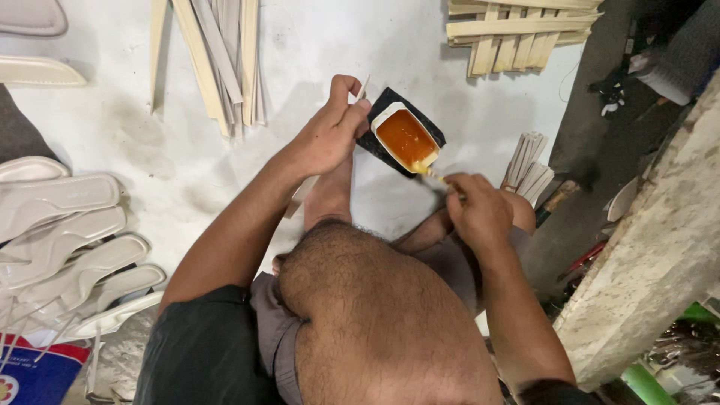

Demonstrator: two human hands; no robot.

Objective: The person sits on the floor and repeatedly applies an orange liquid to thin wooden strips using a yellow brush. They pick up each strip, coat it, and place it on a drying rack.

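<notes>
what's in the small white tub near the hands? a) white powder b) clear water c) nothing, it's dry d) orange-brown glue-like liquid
d: the white tub is filled with a glossy orange-brown liquid, and the right hand holds a thin applicator stick whose tip dips in at the tub's near corner, while the left hand holds a thin strip beside it.

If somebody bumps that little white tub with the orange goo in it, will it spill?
Probably. The white tub is open-topped, looks nearly full of orange glue, and sits tilted on a dark pad. It looks light, so likely easy to tip.
</notes>
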